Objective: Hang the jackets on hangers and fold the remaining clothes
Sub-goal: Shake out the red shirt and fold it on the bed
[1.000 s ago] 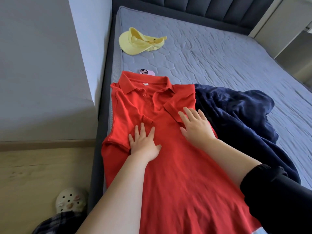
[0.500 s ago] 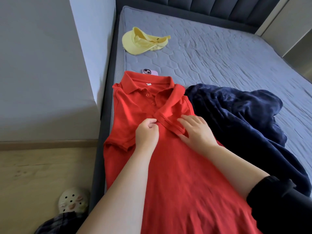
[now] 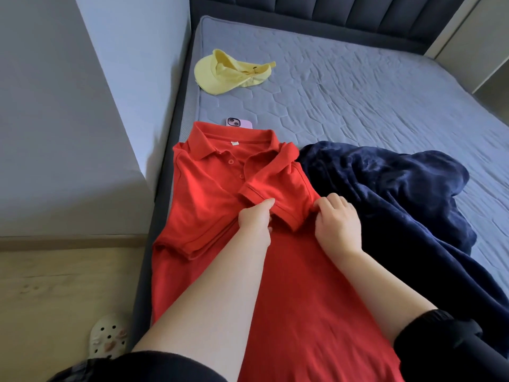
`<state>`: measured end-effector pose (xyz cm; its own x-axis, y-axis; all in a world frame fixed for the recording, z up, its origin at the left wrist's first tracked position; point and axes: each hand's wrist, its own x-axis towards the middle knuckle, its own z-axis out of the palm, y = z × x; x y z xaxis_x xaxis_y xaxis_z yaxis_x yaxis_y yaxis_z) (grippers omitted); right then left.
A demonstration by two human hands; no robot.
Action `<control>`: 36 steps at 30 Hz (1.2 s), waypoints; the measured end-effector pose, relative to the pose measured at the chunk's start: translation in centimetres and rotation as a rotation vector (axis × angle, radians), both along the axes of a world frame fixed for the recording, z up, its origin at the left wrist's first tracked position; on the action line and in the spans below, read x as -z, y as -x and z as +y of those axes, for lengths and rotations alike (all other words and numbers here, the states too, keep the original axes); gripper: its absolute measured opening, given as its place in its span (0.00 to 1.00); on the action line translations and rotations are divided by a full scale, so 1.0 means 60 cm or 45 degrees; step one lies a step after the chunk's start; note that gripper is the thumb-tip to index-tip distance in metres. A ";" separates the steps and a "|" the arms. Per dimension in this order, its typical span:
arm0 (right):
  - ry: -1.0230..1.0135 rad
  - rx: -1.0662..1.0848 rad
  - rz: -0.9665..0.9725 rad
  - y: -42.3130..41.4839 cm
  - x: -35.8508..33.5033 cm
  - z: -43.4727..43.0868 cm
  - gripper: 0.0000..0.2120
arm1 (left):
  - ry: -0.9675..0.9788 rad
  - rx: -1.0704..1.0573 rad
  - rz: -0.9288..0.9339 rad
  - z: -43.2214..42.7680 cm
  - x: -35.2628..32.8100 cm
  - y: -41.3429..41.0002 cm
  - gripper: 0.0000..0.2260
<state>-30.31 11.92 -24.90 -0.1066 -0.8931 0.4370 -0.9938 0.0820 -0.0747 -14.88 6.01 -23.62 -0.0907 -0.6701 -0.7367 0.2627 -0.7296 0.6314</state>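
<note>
1. A red shirt (image 3: 209, 194) lies face up on the bed (image 3: 358, 100), collar towards 12 o'clock.
2. One sleeve (image 3: 278, 188) is folded across the chest, and the left hand (image 3: 254, 221) pinches it at the cuff.
3. The right hand (image 3: 340, 220) grips the shirt's folded edge at 3 o'clock of the sleeve.
4. A navy garment (image 3: 385, 194) lies bunched at 3 o'clock of the shirt, touching it.
5. A pink phone (image 3: 239, 122) pokes out from under the collar at 12 o'clock, with a yellow cap (image 3: 228, 75) beyond it.
6. A pale clog (image 3: 107, 337) sits on the floor (image 3: 55, 285) at 7 o'clock.
</note>
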 end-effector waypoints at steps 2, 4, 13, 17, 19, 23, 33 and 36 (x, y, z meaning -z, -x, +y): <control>-0.110 0.039 0.060 0.019 -0.005 0.005 0.09 | -0.006 0.135 -0.004 0.007 -0.001 0.006 0.04; -0.253 0.104 0.050 0.033 -0.008 0.004 0.09 | -0.040 0.400 0.029 0.025 0.008 0.001 0.05; -0.125 0.015 -0.589 -0.009 -0.048 -0.092 0.22 | 0.525 0.026 -0.466 -0.004 0.044 -0.016 0.24; -0.372 -0.008 -0.479 -0.009 -0.072 -0.187 0.30 | 0.481 -0.090 -0.186 -0.014 0.058 -0.011 0.28; -0.561 -0.001 -0.311 -0.004 -0.084 -0.225 0.33 | 0.463 -0.097 -0.203 -0.018 0.064 -0.012 0.18; -0.721 -0.122 -0.146 -0.009 -0.113 -0.276 0.20 | 0.424 -0.096 -0.103 -0.019 0.065 -0.010 0.04; -0.803 0.041 -0.247 -0.036 -0.138 -0.330 0.17 | 0.062 -0.223 0.590 0.010 0.062 0.004 0.07; -0.453 0.098 -0.366 -0.031 -0.122 -0.317 0.30 | 0.087 -0.231 0.489 0.007 0.061 0.005 0.09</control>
